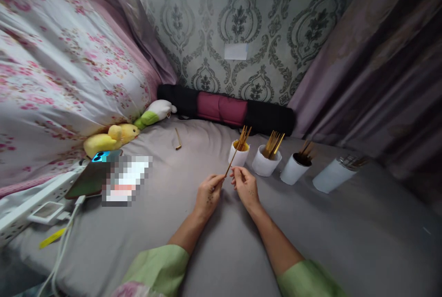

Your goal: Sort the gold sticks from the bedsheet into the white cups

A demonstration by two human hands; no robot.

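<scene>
Your left fingers (221,178) pinch one stick (231,162); whether your right fingers (237,173) hold anything is unclear. Four white cups (266,167) already contain slender pieces (272,145); yours is in hand.

We record sticks (272,146) golden-brown, cups (266,167) white, sheet (362,241) plain grey. Bag (223,107) black, maroon centre. Sleeves (157,267) light green. We note wallpaper (239,20) grey-green, dark damask motifs; hanging cloth (86,53) white, pink floral print.

From the left hand (209,194), four cups (265,167) make a row from one to three o'clock, with sticks (272,142) inside the first three. At twelve lies a bag (221,107), before the wall (193,20); plush toys (98,145) at ten, a phone (85,179) at nine.
</scene>
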